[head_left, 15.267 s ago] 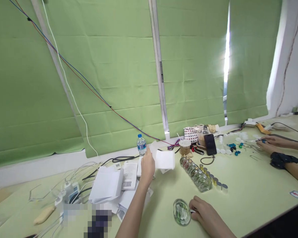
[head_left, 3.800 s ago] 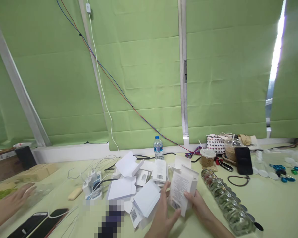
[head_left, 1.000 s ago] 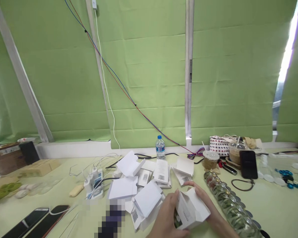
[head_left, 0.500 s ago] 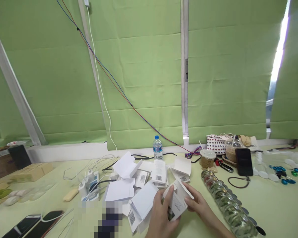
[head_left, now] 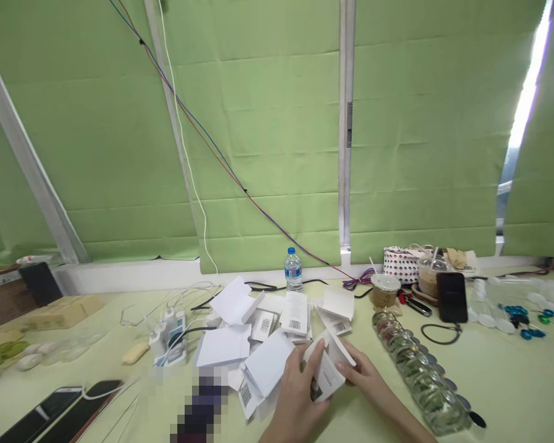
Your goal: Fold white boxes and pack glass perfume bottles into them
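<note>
Green blinds (head_left: 268, 123) cover the far wall across the full width of the scene. A pale green table (head_left: 517, 381) runs below them from left to right.

A loose pile of white cartons (head_left: 240, 338), several showing barcodes, lies at the centre of the table, left of the hands. A row of round glass jars (head_left: 415, 375) runs from the centre toward the near right, just beside the right forearm.

The left hand (head_left: 295, 400) and the right hand (head_left: 367, 381) meet at the near centre edge. Both grip one small white carton (head_left: 325, 369), raised slightly above the table and tilted. Its top flap stands open.

- Left hand: fingers curled around the left side of the carton, thumb on its front face.
- Right hand: fingers closed narrow on the right side, below the flap.

A black phone (head_left: 451, 297) leans upright at the far right. A water bottle (head_left: 293, 269) stands at the far edge, behind the pile.
</note>
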The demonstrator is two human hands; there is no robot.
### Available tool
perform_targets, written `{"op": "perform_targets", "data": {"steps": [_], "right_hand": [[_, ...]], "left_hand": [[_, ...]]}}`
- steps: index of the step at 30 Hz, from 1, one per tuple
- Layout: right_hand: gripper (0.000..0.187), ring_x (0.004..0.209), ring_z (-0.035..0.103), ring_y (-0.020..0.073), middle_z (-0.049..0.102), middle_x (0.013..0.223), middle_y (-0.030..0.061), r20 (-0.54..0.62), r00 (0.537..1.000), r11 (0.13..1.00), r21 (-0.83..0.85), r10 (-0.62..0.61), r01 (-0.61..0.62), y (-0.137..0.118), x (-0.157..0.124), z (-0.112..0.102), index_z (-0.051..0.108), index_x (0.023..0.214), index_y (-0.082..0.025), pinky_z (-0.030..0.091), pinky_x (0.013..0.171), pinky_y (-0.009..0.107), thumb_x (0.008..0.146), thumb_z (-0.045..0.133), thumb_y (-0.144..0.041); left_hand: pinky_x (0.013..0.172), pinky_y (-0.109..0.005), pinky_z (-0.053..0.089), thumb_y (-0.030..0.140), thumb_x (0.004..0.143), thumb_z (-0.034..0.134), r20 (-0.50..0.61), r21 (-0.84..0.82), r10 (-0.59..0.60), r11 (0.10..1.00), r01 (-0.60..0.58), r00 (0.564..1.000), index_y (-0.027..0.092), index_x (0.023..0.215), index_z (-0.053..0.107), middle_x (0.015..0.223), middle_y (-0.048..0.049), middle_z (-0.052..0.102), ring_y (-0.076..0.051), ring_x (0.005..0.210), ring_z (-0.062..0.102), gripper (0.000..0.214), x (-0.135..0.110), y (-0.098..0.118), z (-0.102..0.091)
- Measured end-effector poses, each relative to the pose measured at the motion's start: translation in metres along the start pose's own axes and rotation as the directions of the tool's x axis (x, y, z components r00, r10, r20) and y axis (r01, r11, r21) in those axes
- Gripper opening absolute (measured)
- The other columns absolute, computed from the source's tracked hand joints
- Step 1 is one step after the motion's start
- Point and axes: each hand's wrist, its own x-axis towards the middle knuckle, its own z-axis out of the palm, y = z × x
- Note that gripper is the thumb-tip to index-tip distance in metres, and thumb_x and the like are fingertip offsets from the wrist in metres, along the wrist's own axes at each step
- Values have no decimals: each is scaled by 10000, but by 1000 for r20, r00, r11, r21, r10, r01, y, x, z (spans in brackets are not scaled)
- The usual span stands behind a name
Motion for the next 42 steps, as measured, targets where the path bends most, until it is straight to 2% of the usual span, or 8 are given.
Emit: {"op": "perform_targets", "data": {"steps": [3,7,12,15,18,27,33,42], "right_hand": [[597,923,579,216,499,1315,56,-1,999,998,-45,-44,44,0,-1,-1,479,1368,-351,498,681,278,812,630,-507],[552,1184,476,290,507,1310,67,55,981,969,-157,-184,190,2,-1,-4,503,1352,-356,447,923,364,834,581,-530],[719,1130,479,324,549,1133,92,110,959,938,-205,-262,279,6,-2,-7,492,1366,-340,450,900,396,751,529,-711],[758,1024,502,309,518,1036,86,105,963,943,-199,-249,266,5,-3,-7,497,1364,-332,490,761,360,737,481,-758],[695,910,501,264,470,1009,77,99,977,959,-193,-191,207,3,-4,-6,483,1375,-325,464,587,287,801,425,-714],[558,792,476,196,427,981,43,6,995,977,-189,-99,99,9,-5,-3,491,1363,-342,400,521,232,875,409,-600],[516,868,503,214,432,947,39,17,979,921,-337,-205,198,9,-4,-4,476,1377,-319,468,681,297,926,358,-540],[527,1091,511,237,508,1165,72,106,944,800,-508,-311,320,1,-8,-2,370,1439,-301,413,949,356,941,414,-469]], "left_hand": [[950,-429,493,71,651,652,-1,40,14,999,-14,1000,373,1440,291,1275,-77,490,-280,1179,498,919,0,0,1],[951,-426,496,64,643,663,-6,67,64,996,-63,998,349,1463,246,1270,-87,491,-281,1177,493,963,0,-2,3],[939,-445,503,84,621,712,-15,88,89,992,-87,996,324,1476,214,1276,-99,496,-295,1169,496,1019,-2,-4,5],[946,-446,498,81,604,732,-15,95,87,992,-85,996,319,1481,197,1282,-102,492,-299,1173,490,1054,-3,-5,6],[943,-454,498,69,602,725,-23,102,100,990,-97,995,322,1484,179,1282,-104,488,-301,1169,489,1067,-2,-5,7],[940,-441,489,62,645,678,-50,136,128,983,-120,991,303,1497,98,1284,-115,485,-293,1182,485,1058,-3,-7,9],[925,-457,487,56,679,632,-58,186,149,973,-136,987,313,1491,126,1283,-123,487,-295,1175,491,990,-1,-6,7],[880,-452,508,160,743,648,-99,213,157,968,-133,983,287,1477,207,1213,-126,531,-285,1103,549,866,2,-4,9]]}}
